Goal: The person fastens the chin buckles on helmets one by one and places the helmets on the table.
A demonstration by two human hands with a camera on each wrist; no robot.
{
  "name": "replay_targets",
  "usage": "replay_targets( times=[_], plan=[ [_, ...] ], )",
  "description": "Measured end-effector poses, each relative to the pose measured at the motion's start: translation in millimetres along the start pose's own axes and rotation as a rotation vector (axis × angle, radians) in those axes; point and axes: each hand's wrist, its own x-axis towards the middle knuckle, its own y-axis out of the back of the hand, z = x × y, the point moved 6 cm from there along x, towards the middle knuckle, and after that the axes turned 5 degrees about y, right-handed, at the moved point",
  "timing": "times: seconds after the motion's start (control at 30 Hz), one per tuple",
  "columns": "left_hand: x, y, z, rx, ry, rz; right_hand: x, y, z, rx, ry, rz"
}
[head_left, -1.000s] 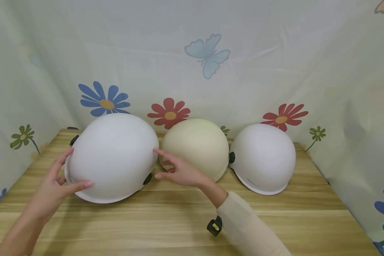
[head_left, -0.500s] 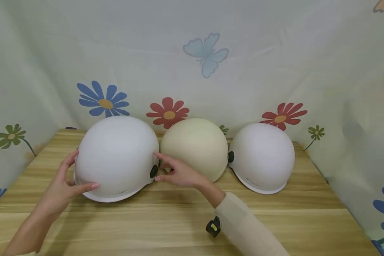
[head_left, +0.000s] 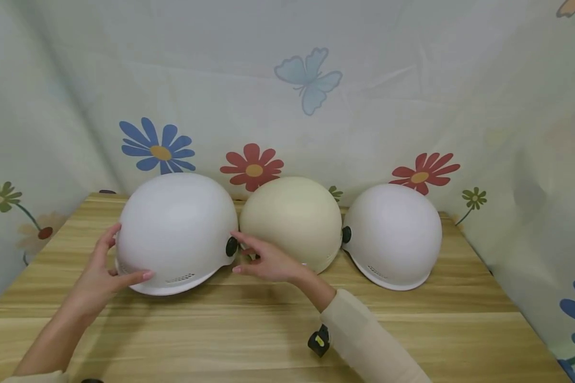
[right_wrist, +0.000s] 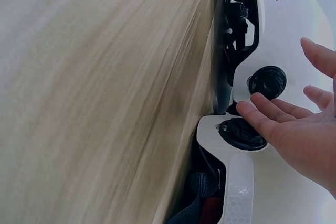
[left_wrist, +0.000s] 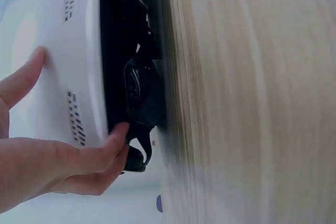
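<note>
A white helmet [head_left: 177,229] sits dome up at the left of the table, a black round knob on its side. My left hand [head_left: 96,274] grips its left side. In the left wrist view the thumb presses the shell above the rim [left_wrist: 97,77], and fingertips hook under the edge by black straps [left_wrist: 144,93]. My right hand [head_left: 268,258] is at the helmet's right side, fingers extended near the knob [right_wrist: 268,82]. A cream helmet [head_left: 292,218] stands close against it, partly behind the right hand.
Right of the cream helmet stands a second white helmet [head_left: 393,234], its black knob facing left. All three line the back of the wooden table [head_left: 249,330]. A flower-printed curtain [head_left: 364,122] hangs behind and at both sides. A black camera [head_left: 319,340] is strapped at the right wrist.
The left white helmet has turned and levelled: its side knob moved up and right, and its front vents came into view. My left hand shifted slightly right with it; the right hand barely moved.
</note>
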Motion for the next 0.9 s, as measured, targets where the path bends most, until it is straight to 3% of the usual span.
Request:
replay_targets(
  times=[0.4,0.7,0.9],
  plan=[
    [7.1,-6.2,-7.2,0.005,0.079,-0.009,3,-4,3,0.028,-0.016,-0.014],
    [10.4,-8.4,-6.7,0.072,0.028,-0.010,6,-11,5,0.044,-0.006,-0.029],
    [14.7,-6.6,-2.5,0.107,0.036,-0.008,8,-12,8,0.036,-0.017,-0.030]
  ],
)
